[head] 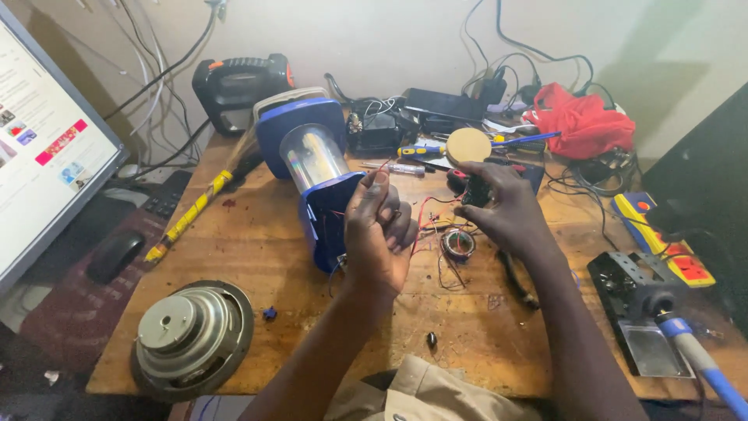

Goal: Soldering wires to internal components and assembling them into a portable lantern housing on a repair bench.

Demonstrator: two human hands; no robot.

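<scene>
Fingers of the left hand (379, 226) pinch a thin red wire (425, 209) beside the open blue lantern (315, 168), the right hand (502, 206) grips a small black part, and a tug could snap that lead.

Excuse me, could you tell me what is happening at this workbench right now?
A person sits at a cluttered wooden table with a blue lantern lying on its side. The left hand pinches thin wires by the lantern's open base, and the right hand grips a small black part. A solder coil lies between the hands, a speaker at the near left corner.
</scene>
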